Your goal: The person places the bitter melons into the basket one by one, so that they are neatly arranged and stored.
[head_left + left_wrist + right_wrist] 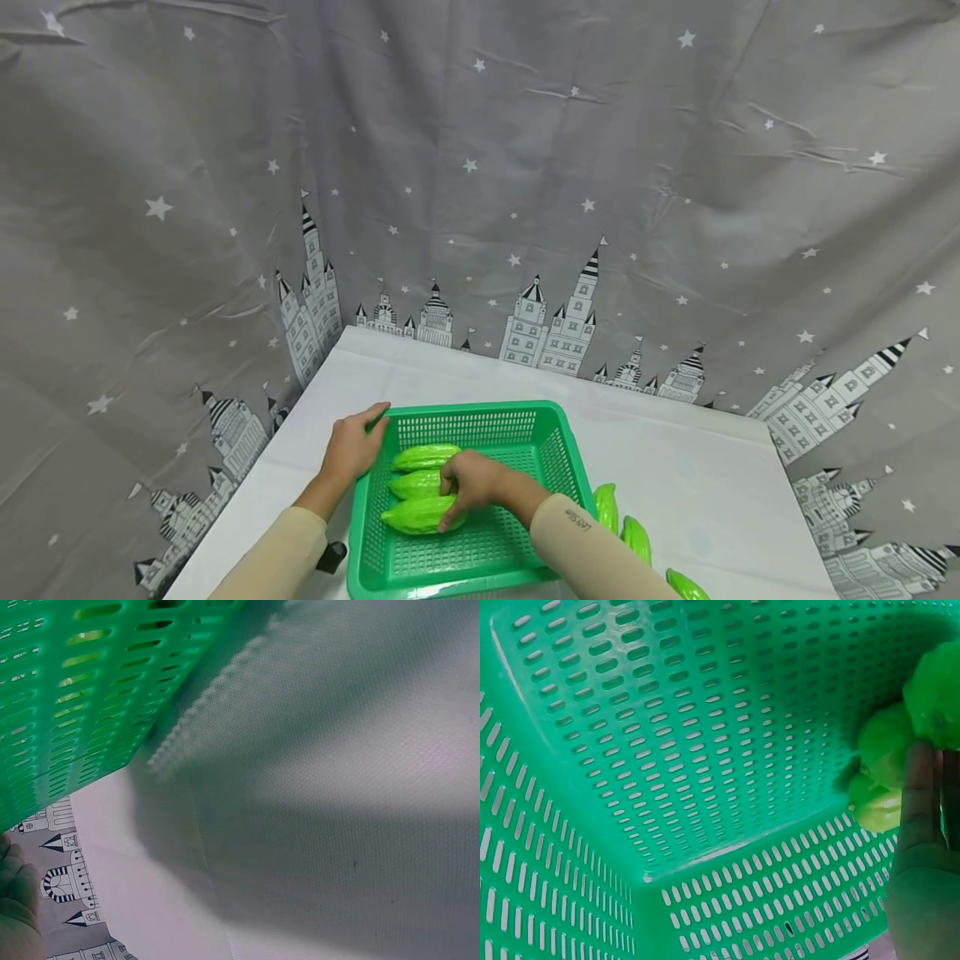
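A big grey curtain printed with white stars and castle towers hangs beyond the green basket and carries on round to both sides of it. The white tabletop beneath shows widest to the basket's right. The person has both arms stretched out to the basket: the right sleeve, cream with small dark lettering, cuts over its right wall and blocks my view of the near right corner, while the left sleeve runs up outside its left wall. Beyond that right wall, three loose gourds lie on the tabletop in a line slanting toward the person, the first gourd just beside the wall, then the second gourd, then the third gourd. Inside the basket's left half, three more lie side by side: the far gourd, the middle gourd and the near gourd. A small black object is just outside the left wall. The left hand grips the rim at the far left corner. The right hand has thumb and fingers clasped round the near gourd, parted by its thickness; whether that gourd touches the basket floor, I can't tell.
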`<act>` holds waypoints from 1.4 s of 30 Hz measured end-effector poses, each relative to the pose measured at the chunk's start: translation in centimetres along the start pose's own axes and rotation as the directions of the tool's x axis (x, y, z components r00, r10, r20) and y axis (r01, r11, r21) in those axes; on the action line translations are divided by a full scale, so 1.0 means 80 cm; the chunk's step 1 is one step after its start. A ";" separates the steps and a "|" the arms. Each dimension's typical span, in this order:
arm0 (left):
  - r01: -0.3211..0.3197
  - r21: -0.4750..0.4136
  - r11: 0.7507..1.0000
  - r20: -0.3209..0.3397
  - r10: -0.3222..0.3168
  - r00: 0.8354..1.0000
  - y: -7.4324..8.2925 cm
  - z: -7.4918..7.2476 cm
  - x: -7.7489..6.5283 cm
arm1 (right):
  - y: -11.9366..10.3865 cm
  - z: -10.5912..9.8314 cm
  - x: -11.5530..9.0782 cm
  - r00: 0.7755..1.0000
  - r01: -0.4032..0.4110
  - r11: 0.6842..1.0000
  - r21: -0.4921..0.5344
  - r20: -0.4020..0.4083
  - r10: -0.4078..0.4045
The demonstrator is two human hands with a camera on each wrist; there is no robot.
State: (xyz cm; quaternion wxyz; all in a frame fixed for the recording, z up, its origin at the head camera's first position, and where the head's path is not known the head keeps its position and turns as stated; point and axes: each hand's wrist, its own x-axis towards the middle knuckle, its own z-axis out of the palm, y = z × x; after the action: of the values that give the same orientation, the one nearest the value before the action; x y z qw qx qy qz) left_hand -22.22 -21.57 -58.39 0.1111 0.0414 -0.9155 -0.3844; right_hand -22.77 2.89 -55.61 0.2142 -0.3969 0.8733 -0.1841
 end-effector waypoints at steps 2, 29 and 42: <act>-0.001 -0.003 1.000 0.000 0.001 1.000 0.001 0.000 0.001 | 0.002 0.003 0.001 1.000 0.009 1.000 -0.011 -0.018 -0.009; 0.011 0.012 1.000 0.007 -0.011 1.000 0.003 0.002 0.000 | 0.004 0.024 0.004 0.997 0.057 0.985 -0.164 -0.043 -0.065; 0.003 0.018 1.000 -0.002 -0.003 1.000 0.001 -0.001 0.001 | 0.015 0.014 0.013 0.946 0.135 0.917 0.376 -0.325 -0.006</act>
State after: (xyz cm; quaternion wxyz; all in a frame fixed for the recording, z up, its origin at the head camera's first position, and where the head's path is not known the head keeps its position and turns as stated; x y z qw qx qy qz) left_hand -22.29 -21.55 -58.27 0.1112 0.0443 -0.9188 -0.3762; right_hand -23.57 2.66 -57.40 0.1397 -0.3428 0.8261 -0.4249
